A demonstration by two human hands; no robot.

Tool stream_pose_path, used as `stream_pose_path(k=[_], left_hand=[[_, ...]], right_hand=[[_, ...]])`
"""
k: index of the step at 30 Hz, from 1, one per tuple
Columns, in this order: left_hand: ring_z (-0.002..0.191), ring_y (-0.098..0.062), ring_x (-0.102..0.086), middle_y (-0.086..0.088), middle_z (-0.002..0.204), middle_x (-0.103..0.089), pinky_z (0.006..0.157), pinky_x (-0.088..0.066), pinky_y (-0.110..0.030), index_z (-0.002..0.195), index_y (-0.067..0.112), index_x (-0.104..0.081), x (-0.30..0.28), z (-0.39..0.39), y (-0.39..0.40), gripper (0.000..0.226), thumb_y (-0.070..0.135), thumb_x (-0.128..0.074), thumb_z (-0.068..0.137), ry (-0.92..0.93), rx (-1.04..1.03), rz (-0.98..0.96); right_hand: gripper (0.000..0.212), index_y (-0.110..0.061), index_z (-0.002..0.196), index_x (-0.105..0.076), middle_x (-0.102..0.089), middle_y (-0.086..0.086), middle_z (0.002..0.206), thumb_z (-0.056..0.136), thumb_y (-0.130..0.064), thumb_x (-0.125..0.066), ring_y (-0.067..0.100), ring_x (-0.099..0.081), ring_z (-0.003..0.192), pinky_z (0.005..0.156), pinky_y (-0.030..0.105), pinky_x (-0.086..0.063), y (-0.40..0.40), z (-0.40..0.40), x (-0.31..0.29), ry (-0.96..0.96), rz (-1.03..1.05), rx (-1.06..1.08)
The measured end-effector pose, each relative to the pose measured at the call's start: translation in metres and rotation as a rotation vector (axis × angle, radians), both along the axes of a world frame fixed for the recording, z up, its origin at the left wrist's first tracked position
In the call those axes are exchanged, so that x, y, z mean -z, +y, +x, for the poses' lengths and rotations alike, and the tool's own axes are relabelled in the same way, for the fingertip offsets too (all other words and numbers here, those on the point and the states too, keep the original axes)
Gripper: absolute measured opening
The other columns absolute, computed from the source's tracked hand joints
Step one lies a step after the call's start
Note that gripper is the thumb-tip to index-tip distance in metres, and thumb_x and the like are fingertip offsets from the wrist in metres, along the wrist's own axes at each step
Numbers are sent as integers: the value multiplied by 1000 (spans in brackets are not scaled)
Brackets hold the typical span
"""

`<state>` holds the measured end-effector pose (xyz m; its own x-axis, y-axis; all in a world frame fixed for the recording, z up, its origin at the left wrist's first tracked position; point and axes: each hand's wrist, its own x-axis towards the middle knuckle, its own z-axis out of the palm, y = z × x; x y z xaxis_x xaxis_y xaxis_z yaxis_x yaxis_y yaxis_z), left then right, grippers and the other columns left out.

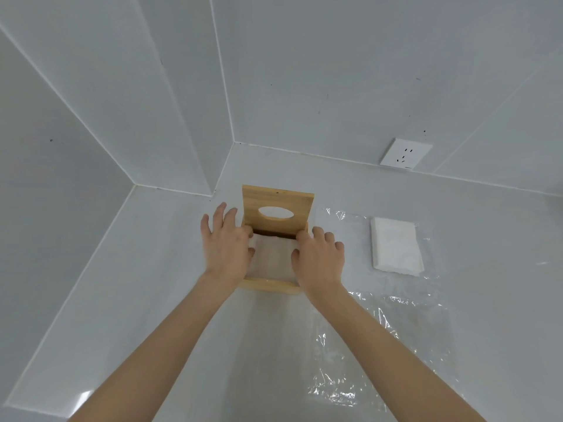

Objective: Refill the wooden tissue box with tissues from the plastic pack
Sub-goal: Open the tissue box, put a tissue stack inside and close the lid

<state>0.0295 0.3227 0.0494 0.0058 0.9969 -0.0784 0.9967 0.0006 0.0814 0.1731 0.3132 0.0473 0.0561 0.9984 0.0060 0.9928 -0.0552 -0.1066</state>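
Tissues (272,257) sit inside the wooden tissue box (268,284), which stands on the white bench (170,269) near the corner of the wall. The lid (277,208) of the box is tipped up at the back, and it has an oval hole in it. Both hands are pressing down flat on the pile in the box. The left hand (227,243) lies on the left side of the pile with its fingers spread, partly over the box edge. The right hand (318,257) lies on the right side with fingers bent. Neither hand is gripping anything; they are apart, with the tissues showing between them. To the right of the box, a second little stack of tissues (396,246) rests on the clear plastic pack (380,324), which is spread open and crinkly on the bench. I think the tissues are very light and soft, so they will squash and slip apart easily. It looks best to hold a stack by its two short ends and keep it flat. The box looks stiff and hard, so it should stay put. A wall socket (405,153) is up behind the box, to the right. I can see no words or labels on anything.
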Motion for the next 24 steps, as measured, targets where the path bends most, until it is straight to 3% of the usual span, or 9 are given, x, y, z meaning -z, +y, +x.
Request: stream_pose_path(k=[1,2,4,6,14,19,21,24], left_hand=[[143,-28,-1,-11,151,-24,114,-6,-48,111,26,-63,-1,-2,0,35,32,-66,77,1,13,-21],[143,-29,2,-12,153,-18,114,-6,-48,116,30,-59,-2,-3,0,42,34,-68,75,18,26,-54],[142,-32,8,-14,154,-9,114,-5,-49,117,33,-57,-1,-3,1,48,33,-70,71,85,39,-138],[141,-35,13,-16,155,-1,114,-3,-51,121,32,-53,4,1,2,49,27,-66,73,177,45,-211],[140,-37,16,-18,154,4,113,0,-56,126,23,-49,8,12,6,46,17,-53,81,352,44,-280],[140,-37,15,-17,155,4,112,1,-57,130,27,-45,9,12,4,47,21,-51,83,390,49,-299],[141,-36,13,-16,155,2,112,2,-57,128,28,-48,8,11,3,46,23,-53,83,352,51,-297],[142,-32,7,-14,154,-10,113,-1,-54,120,28,-55,-1,11,-4,43,34,-59,78,161,14,-223]], right_hand=[[15,-13,72,-67,-65,8,83,58,-10,-73,31,-61,78,61,32,-40,-2,3,0,-27,41,-21],[18,-14,82,-68,-64,11,101,64,-11,-69,33,-58,95,71,36,-43,-3,4,-1,-19,-11,-53],[33,-17,112,-58,-37,15,140,80,-18,-57,37,-32,128,96,44,-34,-4,4,-1,-43,-244,-102],[44,-18,126,-46,-14,17,151,83,-23,-54,39,-15,137,106,48,-25,-1,3,-5,-134,-412,-103],[53,-11,137,-36,-17,22,151,86,-17,-48,42,-18,136,109,61,-17,6,-6,-2,-335,-563,-96],[51,-12,136,-38,-23,19,148,86,-17,-48,40,-20,135,109,58,-19,6,-7,1,-331,-553,-113],[47,-15,130,-45,-30,15,143,83,-17,-50,37,-23,132,108,52,-24,5,-3,1,-230,-505,-133],[40,-21,123,-55,-39,9,135,82,-19,-53,32,-26,132,104,40,-30,-2,12,-4,245,-404,-129]])
